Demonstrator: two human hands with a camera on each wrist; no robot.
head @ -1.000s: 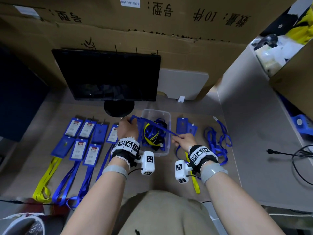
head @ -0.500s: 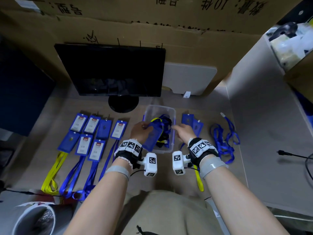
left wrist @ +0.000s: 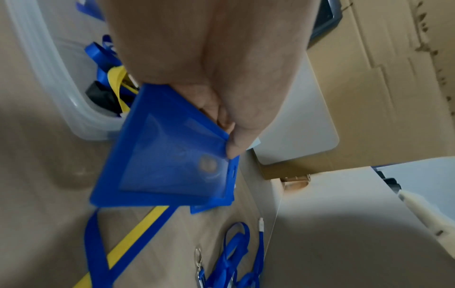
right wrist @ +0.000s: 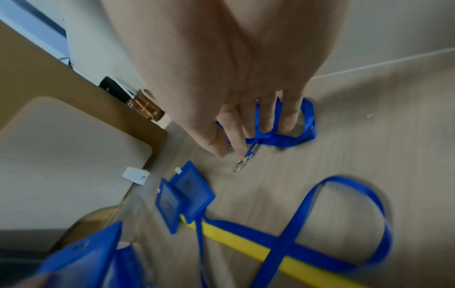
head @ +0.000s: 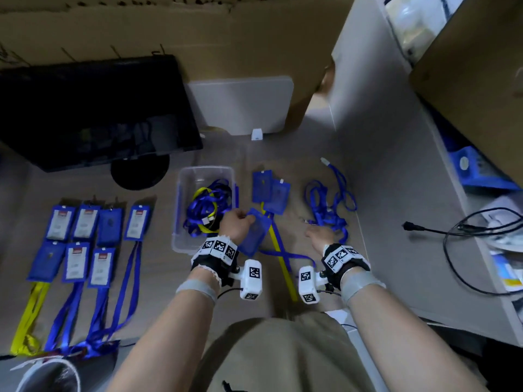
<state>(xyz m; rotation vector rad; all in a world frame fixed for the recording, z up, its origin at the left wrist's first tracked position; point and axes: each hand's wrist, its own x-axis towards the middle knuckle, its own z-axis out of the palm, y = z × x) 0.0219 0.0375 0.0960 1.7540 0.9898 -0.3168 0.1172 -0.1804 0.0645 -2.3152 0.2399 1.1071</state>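
Note:
My left hand (head: 236, 224) pinches an empty blue badge holder (head: 254, 233) just right of the clear plastic box (head: 181, 222). In the left wrist view the thumb and fingers clamp the top edge of the badge holder (left wrist: 172, 155) and it hangs tilted above the table. My right hand (head: 319, 236) is down on the pile of blue lanyards (head: 328, 205). In the right wrist view its curled fingers (right wrist: 270, 120) hook through a blue lanyard (right wrist: 290, 138), with the metal clip (right wrist: 242, 161) at the thumb and forefinger.
The box holds tangled blue and yellow lanyards (head: 206, 207). Two empty blue holders (head: 270, 190), a yellow strap (head: 283, 261) and a blue loop (head: 285, 254) lie between my hands. Rows of finished badges (head: 85, 239) lie at left. A monitor (head: 93, 108) stands behind; a black cable (head: 424, 229) lies right.
My left hand has carried the blue badge holder from over the box to its right side. My right hand has moved right and come down on the lanyard pile.

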